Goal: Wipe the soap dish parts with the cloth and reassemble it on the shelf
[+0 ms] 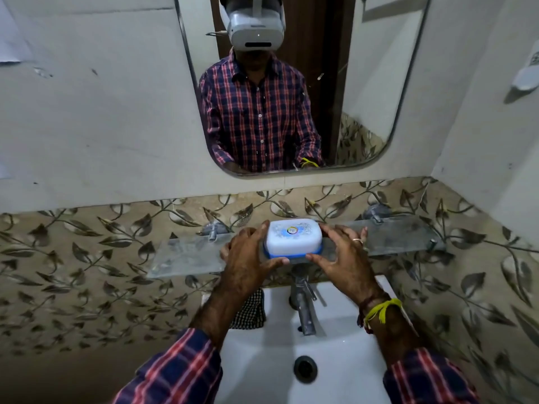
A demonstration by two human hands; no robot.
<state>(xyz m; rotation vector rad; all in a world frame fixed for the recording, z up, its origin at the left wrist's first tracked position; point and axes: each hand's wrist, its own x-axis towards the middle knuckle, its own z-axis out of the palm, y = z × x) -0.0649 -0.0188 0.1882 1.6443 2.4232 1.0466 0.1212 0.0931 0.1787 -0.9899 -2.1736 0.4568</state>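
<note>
The soap dish (293, 239), white lid over a blue base, sits on the glass shelf (186, 258) below the mirror (291, 83), and both hands bracket it: the left hand (248, 255) has its fingers wrapped along the left side with the thumb at the near lower edge, while the right hand (342, 258) reaches in from the right with spread fingers, its thumb at the near edge and fingertips at or just beside the far right corner; whether the right hand truly clamps the dish or only steadies it is hard to tell from this angle. The dish looks closed up, so the step in hand is probably the final seating on the shelf. To do it well, keep the dish level, press lid and base together evenly from both sides, set it well back from the shelf's front edge, and let go one hand at a time so nothing slides on the slick glass. The checked cloth (250, 312) lies on the left rim of the basin (262, 360), partly hidden by the left forearm. The tap (304, 304) stands directly under the shelf's front edge, so a dish slipping off would strike it or drop into the basin; the shelf's metal brackets (213, 231) sit clear of the dish.
</note>
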